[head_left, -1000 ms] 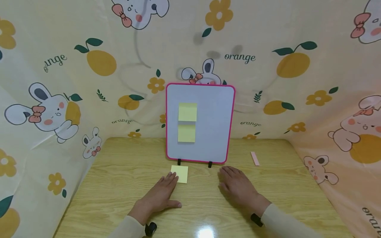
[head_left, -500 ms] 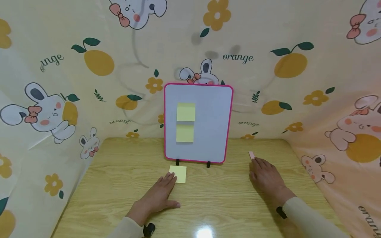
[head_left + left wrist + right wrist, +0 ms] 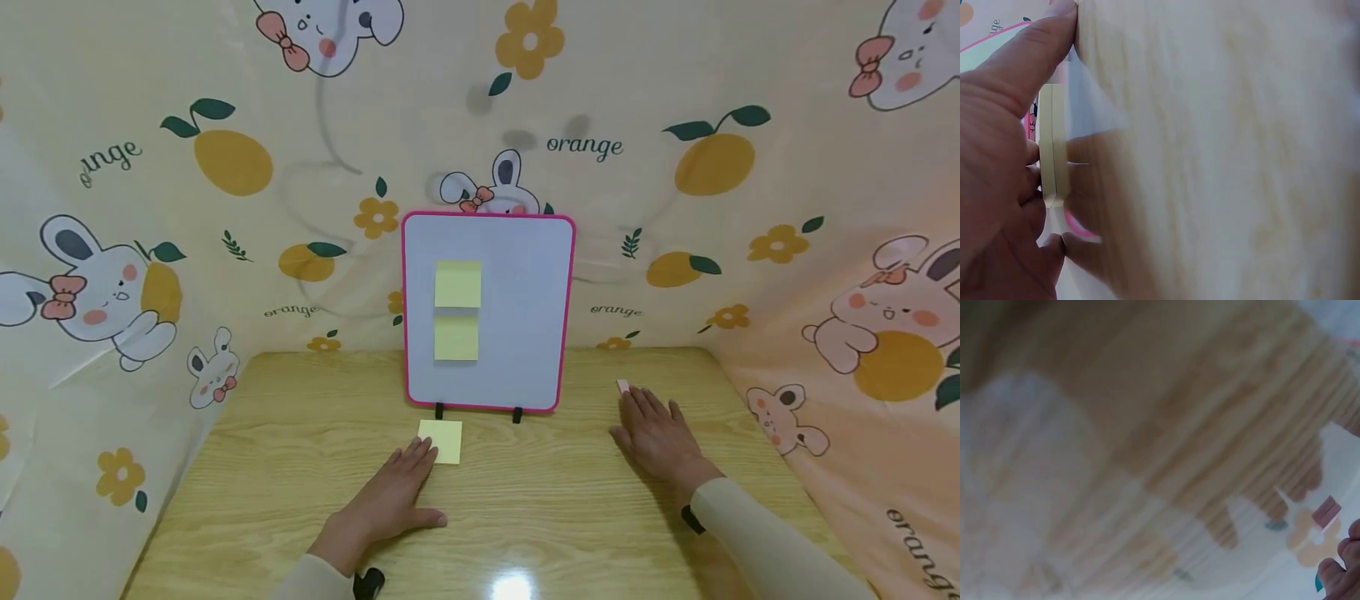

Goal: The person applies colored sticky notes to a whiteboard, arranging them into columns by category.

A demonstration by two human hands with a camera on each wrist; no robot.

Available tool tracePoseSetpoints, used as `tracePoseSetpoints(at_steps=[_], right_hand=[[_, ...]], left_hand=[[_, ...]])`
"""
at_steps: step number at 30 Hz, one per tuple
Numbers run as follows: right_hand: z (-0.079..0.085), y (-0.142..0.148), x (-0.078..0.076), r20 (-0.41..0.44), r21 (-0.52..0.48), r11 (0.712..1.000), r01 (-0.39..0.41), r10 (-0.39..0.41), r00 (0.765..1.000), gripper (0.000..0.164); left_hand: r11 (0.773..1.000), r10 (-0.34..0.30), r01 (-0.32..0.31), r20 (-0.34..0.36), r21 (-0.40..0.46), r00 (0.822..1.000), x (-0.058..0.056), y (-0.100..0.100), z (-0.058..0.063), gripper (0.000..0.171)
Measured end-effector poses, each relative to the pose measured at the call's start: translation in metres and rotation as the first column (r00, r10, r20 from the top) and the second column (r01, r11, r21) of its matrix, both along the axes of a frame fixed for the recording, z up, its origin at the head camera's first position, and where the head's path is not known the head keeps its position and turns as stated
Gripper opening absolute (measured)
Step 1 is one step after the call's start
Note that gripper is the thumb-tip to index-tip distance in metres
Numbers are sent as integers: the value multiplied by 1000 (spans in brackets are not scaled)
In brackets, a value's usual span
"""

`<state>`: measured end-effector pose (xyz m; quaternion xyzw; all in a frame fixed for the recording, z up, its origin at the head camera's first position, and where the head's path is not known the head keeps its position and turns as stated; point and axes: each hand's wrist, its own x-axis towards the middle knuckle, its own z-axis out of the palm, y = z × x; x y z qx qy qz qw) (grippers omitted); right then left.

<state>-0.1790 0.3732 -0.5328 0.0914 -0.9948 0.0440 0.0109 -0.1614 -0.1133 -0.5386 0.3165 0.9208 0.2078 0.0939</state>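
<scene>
In the head view my left hand [image 3: 390,496] lies with fingers straight and thumb spread, its fingertips on the left edge of a pad of yellow sticky notes [image 3: 446,440]. Edge-on in the left wrist view, that sticky note pad [image 3: 1052,147] shows as a thick stack beside the fingers. My right hand [image 3: 660,437] reaches flat over a narrow pink sticky-note strip [image 3: 622,387], fingers extended and covering most of it. At the right wrist view's lower right, the pink strip [image 3: 1326,512] shows as a small block just past the curled-looking fingertips [image 3: 1352,553].
A pink-framed whiteboard [image 3: 517,308] stands on black feet behind the pad. Two yellow sticky notes, an upper note [image 3: 457,284] and a lower note [image 3: 456,338], are stuck on its left half. Patterned cloth [image 3: 592,75] walls surround the wooden table [image 3: 517,500].
My right hand has moved right, from in front of the whiteboard to over the pink strip. My left hand stays at the yellow pad. The head view has shifted slightly.
</scene>
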Motion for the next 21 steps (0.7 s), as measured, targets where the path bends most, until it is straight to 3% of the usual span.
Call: tracePoseSetpoints(at_steps=[9, 21], right_hand=[[0, 2, -1, 60, 16, 1000, 8, -9, 998, 78], [0, -9, 12, 52, 11, 1000, 7, -8, 999, 74]], left_hand=[[1000, 8, -9, 11, 15, 1000, 1, 0, 1, 103], [1000, 8, -8, 22, 9, 1000, -1, 0, -2, 102]])
